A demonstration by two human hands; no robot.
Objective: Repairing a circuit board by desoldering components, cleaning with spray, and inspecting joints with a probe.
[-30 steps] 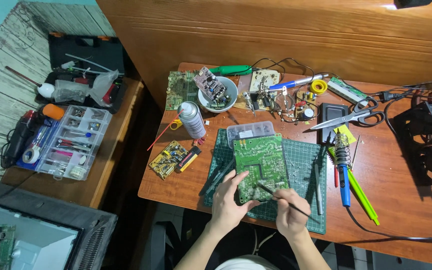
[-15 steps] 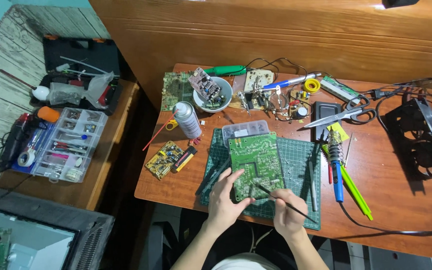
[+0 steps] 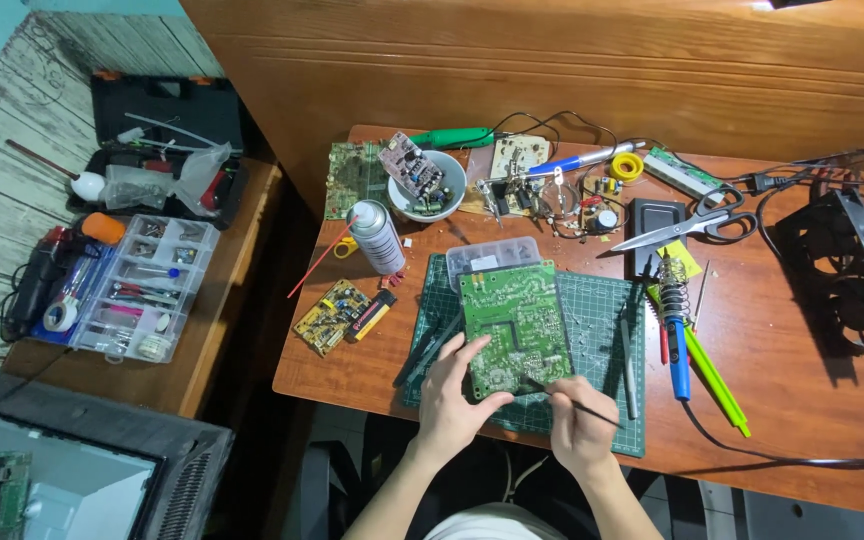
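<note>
Green board (image 3: 510, 325) lies flat on the cutting mat (image 3: 592, 320), long axis running away from the person, near edge tucked under both hands.

Left hand (image 3: 452, 395): fingers spread narrow, thumb and fingertips pinching the board's near-left corner, palm on the mat. Holding the board down, nothing else in it.

Right hand (image 3: 574, 425): closed in a pen grip on a thin dark probe (image 3: 564, 400). The probe runs up-left from the hand and its tip lands on the board's near-right area, just ahead of the knuckles. The tool's back end sticks out right past the fingers. Whether it is a pick, a brush or tweezers cannot be told.

So the board sits directly ahead of both hands; the right hand is nearer the work point, the left is the clamp.

Around:
- ahead of the board, touching its far edge: clear plastic box (image 3: 494, 256)
- left of the left hand: dark tools (image 3: 427, 350) lying on the mat edge; further left, small yellow board (image 3: 330, 316)
- right of the right hand: grey rod (image 3: 628, 365) on the mat, then blue iron (image 3: 677, 345) and green tool (image 3: 717, 380), all lying parallel to the board's long axis
- far ahead: spray can (image 3: 377, 237), bowl (image 3: 428, 186) of parts, scissors (image 3: 687, 225)

Nothing lies between the probe tip and the board. The grey rod is the closest thing to the right wrist, apart from it.
</note>
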